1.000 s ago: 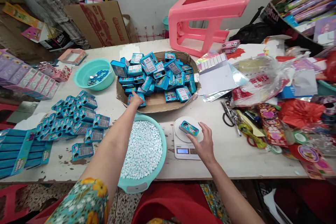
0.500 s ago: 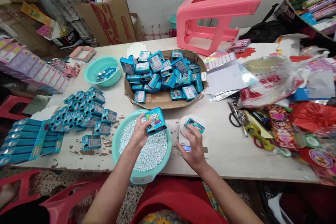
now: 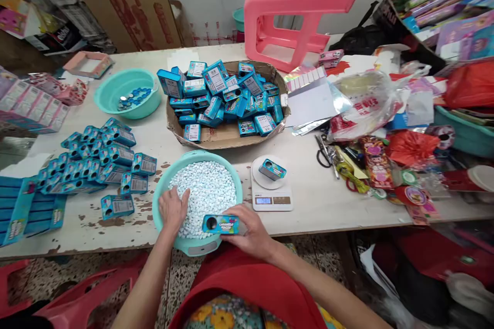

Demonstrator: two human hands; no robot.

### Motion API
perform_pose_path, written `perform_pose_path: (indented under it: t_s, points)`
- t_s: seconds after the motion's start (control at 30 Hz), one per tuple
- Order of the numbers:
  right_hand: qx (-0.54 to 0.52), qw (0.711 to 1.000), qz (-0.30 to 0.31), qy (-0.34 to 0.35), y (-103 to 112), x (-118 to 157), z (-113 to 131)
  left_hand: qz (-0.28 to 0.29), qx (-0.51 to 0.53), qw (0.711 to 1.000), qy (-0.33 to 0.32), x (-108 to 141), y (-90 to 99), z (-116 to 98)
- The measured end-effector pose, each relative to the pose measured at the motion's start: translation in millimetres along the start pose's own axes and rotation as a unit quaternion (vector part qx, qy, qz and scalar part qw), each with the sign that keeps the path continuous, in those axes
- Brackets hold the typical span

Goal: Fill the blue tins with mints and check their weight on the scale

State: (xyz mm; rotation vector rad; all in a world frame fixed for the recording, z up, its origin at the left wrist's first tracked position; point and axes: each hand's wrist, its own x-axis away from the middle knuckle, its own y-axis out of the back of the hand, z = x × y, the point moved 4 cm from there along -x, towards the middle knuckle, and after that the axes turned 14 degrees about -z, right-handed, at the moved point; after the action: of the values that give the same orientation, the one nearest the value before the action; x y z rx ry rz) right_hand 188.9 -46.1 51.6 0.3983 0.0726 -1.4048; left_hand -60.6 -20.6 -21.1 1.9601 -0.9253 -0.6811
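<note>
A turquoise bowl (image 3: 236, 177) of small pale-blue candies (image 3: 206, 185) stands at the front of the table. Over its left side, my left hand (image 3: 172, 209) rests among the candies with thumb and fingers apart; the fingertips are partly hidden. My right hand (image 3: 250, 231) grips a small blue candy box (image 3: 223, 224) above the bowl's near rim. That box is tipped so that a dark round hole shows on its narrow face. Right of the bowl, a white kitchen scale (image 3: 272, 200) with a lit display bears another blue box (image 3: 272, 169).
Behind the bowl, a cut-down cardboard box (image 3: 227, 139) holds many blue boxes. More blue boxes (image 3: 116, 154) are grouped at left, near a bowl of blue discs (image 3: 127, 108). Scissors (image 3: 324, 151), plastic bags and packaging cover the right side. A pink stool (image 3: 297, 10) lies at the back.
The candy box has passed from my left hand to my right, which has left the scale. My left hand has lowered into the candies. The view has shifted right.
</note>
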Motion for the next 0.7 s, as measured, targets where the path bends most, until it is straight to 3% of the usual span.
perform_pose_path:
  t_s: [0.07,0.13,0.23,0.3,0.4,0.47,0.57,0.7]
  points:
    - [-0.012,0.999,0.024,-0.032,-6,6,-1,-0.007,-0.105,0.993,-0.053,4,-14.7,8]
    - [-0.011,0.997,0.027,-0.072,-7,8,-5,0.011,-0.129,0.991,-0.045,11,-31.4,6]
    - [-0.003,0.991,0.005,-0.133,-3,4,-13,0.039,-0.074,0.996,0.028,15,-50.1,-5]
    - [0.009,0.988,-0.009,-0.153,-1,-1,-16,0.06,0.02,0.992,0.113,13,-57.2,-10]
    - [0.034,0.988,-0.02,-0.148,-2,-12,-18,0.095,0.233,0.928,0.276,10,-63.4,-11]
    - [0.058,0.99,-0.026,-0.128,-4,-21,-18,0.117,0.329,0.875,0.337,9,-63.0,-11]
    - [0.107,0.991,-0.025,-0.082,-7,-35,-17,0.158,0.4,0.825,0.366,6,-51.8,-17]
    - [0.166,0.986,-0.004,-0.019,-18,-48,-15,0.19,0.503,0.75,0.385,0,-17.5,-38]
